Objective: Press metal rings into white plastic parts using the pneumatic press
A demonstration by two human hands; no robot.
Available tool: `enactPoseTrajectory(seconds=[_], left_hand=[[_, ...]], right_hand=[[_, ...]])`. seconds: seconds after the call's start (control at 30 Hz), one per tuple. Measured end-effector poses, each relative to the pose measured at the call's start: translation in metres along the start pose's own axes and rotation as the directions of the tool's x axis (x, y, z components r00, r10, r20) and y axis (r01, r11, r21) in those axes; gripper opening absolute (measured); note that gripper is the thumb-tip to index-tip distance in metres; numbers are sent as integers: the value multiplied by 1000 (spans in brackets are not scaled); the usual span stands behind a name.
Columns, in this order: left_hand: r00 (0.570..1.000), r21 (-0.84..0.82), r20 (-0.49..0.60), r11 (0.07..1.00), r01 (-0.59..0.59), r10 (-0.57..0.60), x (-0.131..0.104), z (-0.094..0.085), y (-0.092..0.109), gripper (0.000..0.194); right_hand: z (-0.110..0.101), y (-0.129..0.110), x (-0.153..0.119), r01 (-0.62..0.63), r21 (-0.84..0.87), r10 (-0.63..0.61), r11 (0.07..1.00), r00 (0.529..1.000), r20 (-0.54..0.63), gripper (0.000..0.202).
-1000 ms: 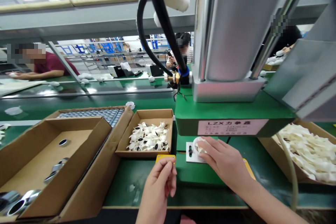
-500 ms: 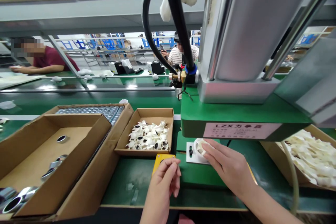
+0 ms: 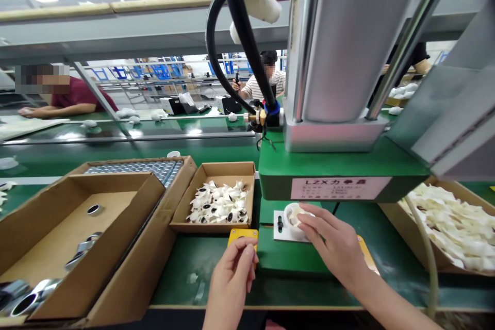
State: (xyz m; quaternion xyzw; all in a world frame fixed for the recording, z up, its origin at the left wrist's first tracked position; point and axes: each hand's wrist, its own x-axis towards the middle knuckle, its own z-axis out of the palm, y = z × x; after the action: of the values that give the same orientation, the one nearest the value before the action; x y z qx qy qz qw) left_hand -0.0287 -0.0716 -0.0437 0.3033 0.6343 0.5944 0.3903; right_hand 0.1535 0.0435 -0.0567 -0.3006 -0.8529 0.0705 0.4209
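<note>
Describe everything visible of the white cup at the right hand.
The white cup is round, open at the top and plastic-looking, with a creamy piece inside. It sits on a pale flat plate on the green base, below the press. The right hand covers part of its right side; exact contact is unclear.

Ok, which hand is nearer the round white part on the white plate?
Right: the right hand touches the round white part; the left hand is apart, to its left.
</note>
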Motion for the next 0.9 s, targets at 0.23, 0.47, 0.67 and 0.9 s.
enactPoseTrajectory(seconds=[0.23, 0.47, 0.67, 0.9], left_hand=[[1000, 7, -7, 1000, 13, -13, -1, -1, -3, 26], [1000, 83, -16, 997, -1, 3, 2, -7, -7, 29], [999, 158, -27, 987, -29, 34, 4, -10, -8, 29], [980, 272, -102, 953, -136, 169, 3, -10, -3, 18]], right_hand=[[0, 0, 2, 44, -37, -45, 998, 999, -11, 19], [4, 0, 2, 72, -48, -75, 996, 995, -63, 17], [-18, -8, 10, 14, -197, 27, 980, 979, 202, 23], [-12, 0, 11, -8, -163, 32, 987, 989, 145, 20]])
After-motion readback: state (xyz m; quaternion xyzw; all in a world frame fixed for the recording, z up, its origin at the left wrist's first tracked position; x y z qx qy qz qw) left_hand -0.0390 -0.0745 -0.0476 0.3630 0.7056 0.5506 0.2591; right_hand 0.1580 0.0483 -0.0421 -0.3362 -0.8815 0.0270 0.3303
